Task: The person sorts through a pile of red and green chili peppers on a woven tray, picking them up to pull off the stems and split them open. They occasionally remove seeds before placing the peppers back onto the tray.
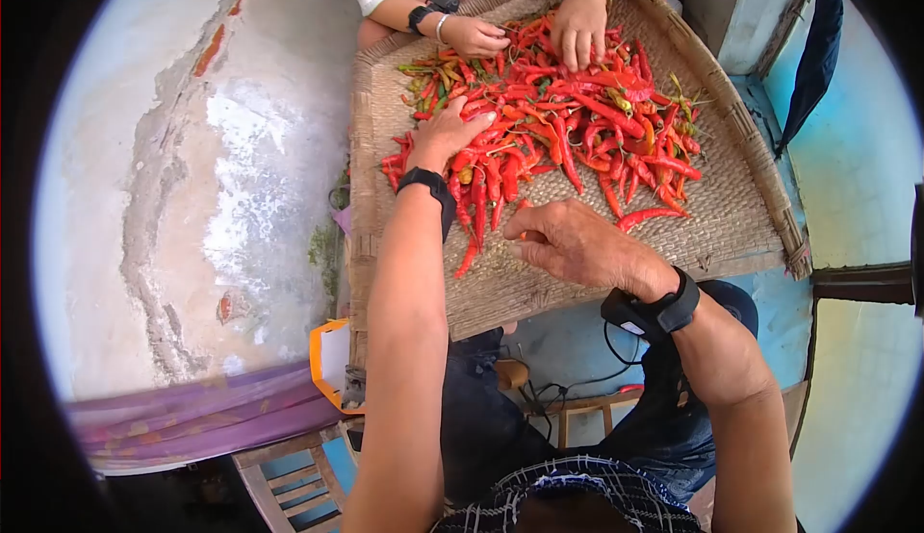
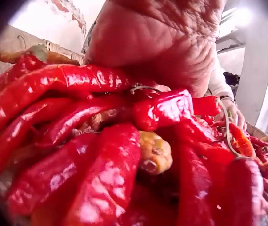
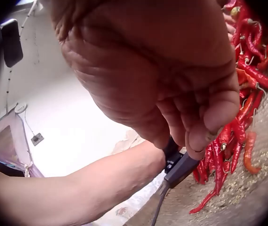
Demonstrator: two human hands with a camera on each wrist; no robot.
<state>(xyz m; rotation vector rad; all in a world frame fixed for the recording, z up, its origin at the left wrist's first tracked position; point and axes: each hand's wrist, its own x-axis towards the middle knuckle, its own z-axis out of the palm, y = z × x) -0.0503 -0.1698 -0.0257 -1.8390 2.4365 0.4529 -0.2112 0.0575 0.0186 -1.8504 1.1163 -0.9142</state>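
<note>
A big heap of red chili peppers (image 1: 539,129) lies on a woven tray (image 1: 712,235). My left hand (image 1: 445,137) rests on the heap's left side, thumb spread, other fingers partly hidden. In the left wrist view its palm (image 2: 157,42) is close over glossy chilies (image 2: 105,174) and a yellowish one (image 2: 155,153). Nearer the tray's front, my right hand (image 1: 573,242) hovers with fingers loosely curled. The right wrist view shows no object between its fingertips (image 3: 204,136). An orange chili (image 3: 251,153) lies on the weave just beyond them.
Across the tray, another person's hands (image 1: 476,38) work at the heap's far edge. Greenish chilies (image 1: 423,81) lie at the left. A raised rim (image 1: 707,81) borders the tray. A peeling wall (image 1: 260,148) stands at left, with an orange-edged box (image 1: 330,365) below.
</note>
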